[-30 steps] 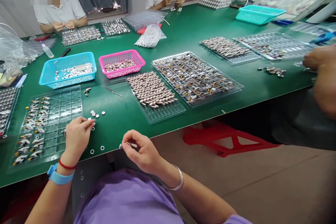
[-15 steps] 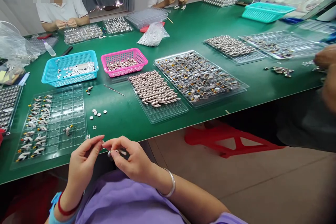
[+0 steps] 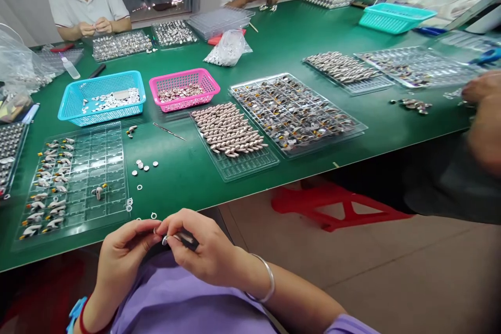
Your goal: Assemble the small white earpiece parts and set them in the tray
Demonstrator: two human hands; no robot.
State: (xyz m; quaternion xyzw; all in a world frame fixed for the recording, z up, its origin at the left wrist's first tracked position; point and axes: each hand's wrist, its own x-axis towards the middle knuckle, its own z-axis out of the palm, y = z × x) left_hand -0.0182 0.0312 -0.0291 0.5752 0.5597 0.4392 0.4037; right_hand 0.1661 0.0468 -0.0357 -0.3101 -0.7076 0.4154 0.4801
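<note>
My left hand (image 3: 124, 251) is in a pinch at the table's front edge, thumb and forefinger on a small pale piece, perhaps a white ring, mostly covered by the fingertips. My right hand (image 3: 209, 250) grips a small earbud shell (image 3: 185, 237) with a pinkish-grey stem and a round white end. The fingertips of both hands meet at this work. Just beyond them lie loose white rings (image 3: 154, 215) and several small round discs (image 3: 146, 168). To the left, a clear compartment tray (image 3: 94, 167) holds rows of earbud parts with orange tips.
A blue basket (image 3: 64, 109) and a pink basket (image 3: 183, 106) hold small parts. Tweezers (image 3: 169, 131) lie nearby. Trays of pinkish stems (image 3: 230, 130) and earbud parts (image 3: 293, 115) stand to the right. A co-worker's hand (image 3: 483, 88) is at far right; others sit opposite.
Both hands have dropped slightly toward my body, and their fingertips have come closer together. More of the shell's stem shows in my right hand. The rings at the edge are now uncovered.
</note>
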